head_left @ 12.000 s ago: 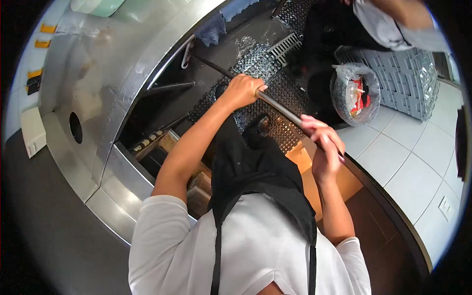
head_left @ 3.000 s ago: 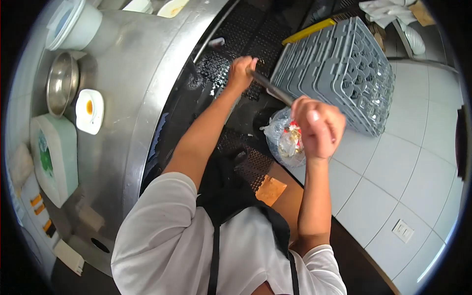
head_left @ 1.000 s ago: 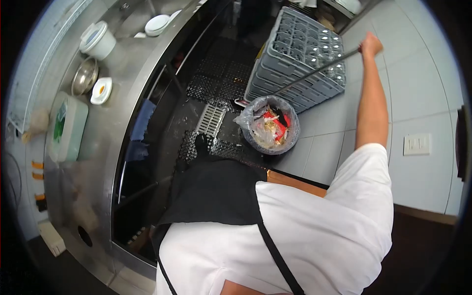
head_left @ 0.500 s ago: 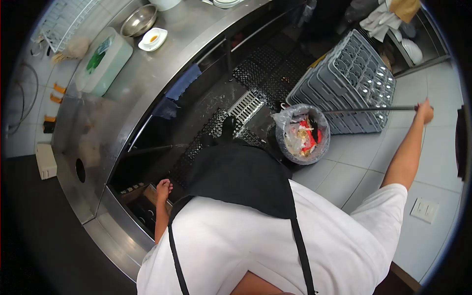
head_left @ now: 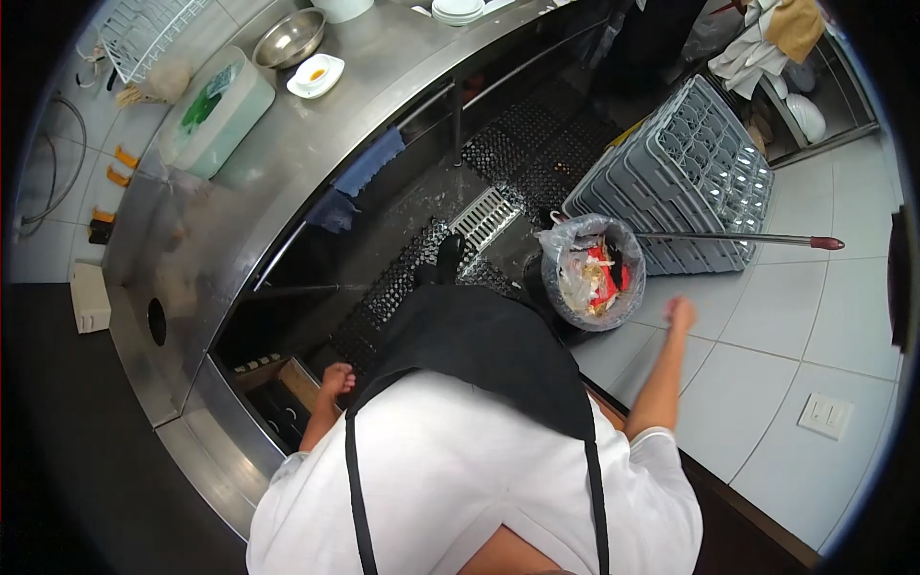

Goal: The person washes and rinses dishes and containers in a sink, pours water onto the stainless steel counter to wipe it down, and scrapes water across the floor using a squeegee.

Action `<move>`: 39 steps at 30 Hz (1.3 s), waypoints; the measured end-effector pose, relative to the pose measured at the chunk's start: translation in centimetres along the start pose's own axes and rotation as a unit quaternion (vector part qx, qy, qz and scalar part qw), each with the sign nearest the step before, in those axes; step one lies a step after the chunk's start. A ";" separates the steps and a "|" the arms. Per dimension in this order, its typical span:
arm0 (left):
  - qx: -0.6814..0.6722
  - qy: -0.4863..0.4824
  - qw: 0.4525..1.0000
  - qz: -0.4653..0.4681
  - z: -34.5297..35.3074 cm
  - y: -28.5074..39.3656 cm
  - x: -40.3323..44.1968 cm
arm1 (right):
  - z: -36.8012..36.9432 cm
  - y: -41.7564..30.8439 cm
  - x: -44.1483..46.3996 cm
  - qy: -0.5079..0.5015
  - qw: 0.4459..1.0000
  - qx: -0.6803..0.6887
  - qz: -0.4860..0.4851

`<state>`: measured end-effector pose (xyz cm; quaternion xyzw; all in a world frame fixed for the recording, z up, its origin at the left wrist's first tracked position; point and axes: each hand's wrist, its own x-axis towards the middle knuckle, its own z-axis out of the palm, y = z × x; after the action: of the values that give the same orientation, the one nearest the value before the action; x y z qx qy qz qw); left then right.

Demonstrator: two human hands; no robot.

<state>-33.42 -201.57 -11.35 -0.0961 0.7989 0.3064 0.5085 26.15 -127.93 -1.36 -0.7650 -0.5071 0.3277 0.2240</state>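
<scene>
Low on the left, my left hand (head_left: 338, 379) is closed, with nothing visible in it, beside the open shelf under the steel counter. My right hand (head_left: 680, 313) is slightly blurred, held in front of the wall tiles, right of the lined bin; its fingers look curled, but whether they are closed is unclear. A long metal pole (head_left: 743, 237) with a red-brown end leans beside the grey racks, out of my hands. The bin (head_left: 623, 311) has a clear bag and holds red and pale waste. Its lower end is hidden behind the bin.
Stacked grey glass racks (head_left: 671, 182) stand behind the bin. A steel counter (head_left: 355, 91) curves along the left, bearing a metal bowl (head_left: 290, 38), a white dish (head_left: 315, 76) and a pale green tub (head_left: 216, 120). A floor grate (head_left: 486, 218) lies between. Someone in dark clothing (head_left: 656, 43) is at the top.
My right hand has let go of the pole and come down and left toward my body. The pole now rests by the racks. My left hand has shifted slightly.
</scene>
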 end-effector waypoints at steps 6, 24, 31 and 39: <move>-0.008 0.022 0.997 0.076 -2.1 8.3 0.0 | 10.5 6.5 -14.5 -0.134 0.962 0.181 0.157; -0.131 0.103 0.985 0.035 2.0 -4.8 -6.4 | -21.4 -32.1 16.2 0.052 0.867 0.471 -0.155; -0.115 0.023 0.978 -0.171 8.5 -17.7 -10.7 | -5.5 -46.3 8.8 -0.095 0.867 0.438 -0.219; -0.154 0.090 0.984 -0.026 4.2 -9.7 -5.9 | -3.4 -60.3 -0.8 -0.246 0.829 0.392 -0.313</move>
<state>-23.00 -207.77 -11.24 -0.2213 0.7818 0.4025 0.4217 -9.59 -105.46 41.88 -0.3073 -0.5868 0.5888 0.4633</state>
